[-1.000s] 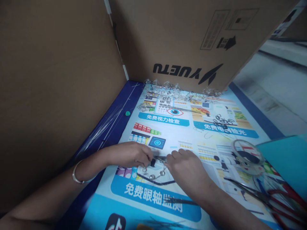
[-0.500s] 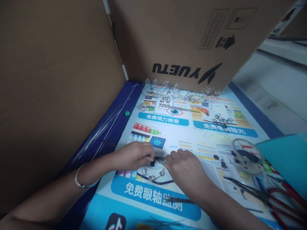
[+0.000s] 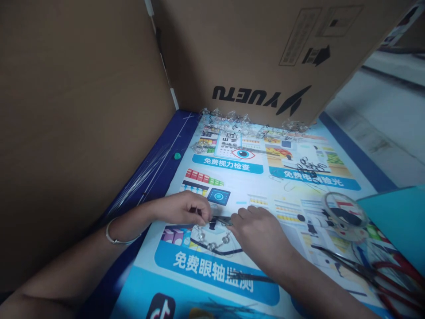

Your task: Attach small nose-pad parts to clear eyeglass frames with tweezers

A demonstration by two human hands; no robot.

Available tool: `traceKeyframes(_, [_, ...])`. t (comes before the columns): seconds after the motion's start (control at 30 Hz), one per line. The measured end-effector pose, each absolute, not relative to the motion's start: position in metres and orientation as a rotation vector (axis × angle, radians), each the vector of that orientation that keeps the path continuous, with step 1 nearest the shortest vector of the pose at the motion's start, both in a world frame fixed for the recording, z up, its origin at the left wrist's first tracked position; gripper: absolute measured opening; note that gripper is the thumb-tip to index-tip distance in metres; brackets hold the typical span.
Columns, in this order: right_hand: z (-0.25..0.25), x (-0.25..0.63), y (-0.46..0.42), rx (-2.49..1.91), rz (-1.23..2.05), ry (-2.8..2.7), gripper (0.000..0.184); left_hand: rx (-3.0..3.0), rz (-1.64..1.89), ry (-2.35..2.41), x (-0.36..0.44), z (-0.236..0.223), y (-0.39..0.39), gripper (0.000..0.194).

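My left hand (image 3: 186, 208), with a silver bangle on its wrist, has thumb and forefinger pinched at the end of a string of clear beads (image 3: 211, 244). The beads hang in a curve on thin wire below both hands. My right hand (image 3: 257, 230) is closed around pliers (image 3: 223, 219); only their dark, pointed jaws show, reaching toward my left fingertips. The handles are hidden in my palm. What lies exactly between the jaw tips is too small to make out.
Clear beaded pieces (image 3: 232, 122) line the foot of a cardboard panel (image 3: 252, 53). Black wire loops (image 3: 308, 166) lie at right, near a tape roll (image 3: 345, 215) and red-handled scissors (image 3: 368, 270). Thin wires (image 3: 142, 177) and a green lump (image 3: 177, 156) are at left.
My left fingers have shifted slightly and opened into a looser curl, showing more of the plier jaws. My right hand stays nearly in place. The view has moved a little.
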State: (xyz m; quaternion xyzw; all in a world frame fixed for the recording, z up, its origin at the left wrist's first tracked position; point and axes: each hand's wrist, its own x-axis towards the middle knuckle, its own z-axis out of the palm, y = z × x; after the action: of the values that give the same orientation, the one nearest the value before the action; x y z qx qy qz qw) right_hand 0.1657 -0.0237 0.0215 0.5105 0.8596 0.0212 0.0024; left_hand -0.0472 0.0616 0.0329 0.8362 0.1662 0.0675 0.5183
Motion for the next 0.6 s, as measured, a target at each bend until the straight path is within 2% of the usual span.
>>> traceKeyframes(0.33, [0.02,0.166,-0.026,1.656,0.152,2.699,0.013,2.725,0.166,0.352,-0.041,0.034,0.045,0.017])
traceKeyframes(0.6, [0.019,0.168,-0.025,1.666,0.13,2.712,0.013,2.493,0.263,0.494,-0.041,0.031,0.051,0.011])
